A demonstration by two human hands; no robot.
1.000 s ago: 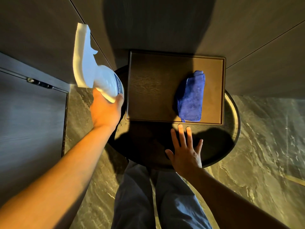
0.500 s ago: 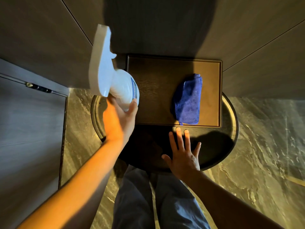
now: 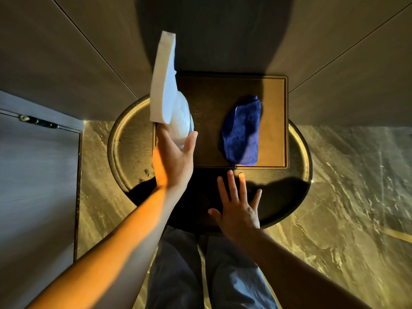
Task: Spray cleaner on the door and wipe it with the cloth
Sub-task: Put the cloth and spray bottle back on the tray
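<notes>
My left hand [image 3: 174,159] grips a white spray bottle [image 3: 168,94] from below and holds it over the left edge of a wooden tray [image 3: 207,139], nozzle end pointing away from me. A folded blue cloth [image 3: 243,132] lies on the right half of that tray. My right hand [image 3: 237,208] hovers flat with fingers spread over the near part of the round table [image 3: 129,141], just short of the cloth and touching nothing. The grey door [image 3: 38,186] is at the far left, with a dark latch [image 3: 38,121] near its upper edge.
The tray rests on a dark round metal table with a raised rim. Panelled walls [image 3: 66,63] rise behind and to both sides. Marble floor [image 3: 356,197] surrounds the table. My legs in blue trousers [image 3: 178,275] stand against the table's near edge.
My left hand has carried the spray bottle rightward from near the door to above the tray's left edge. My right hand has stayed spread over the table.
</notes>
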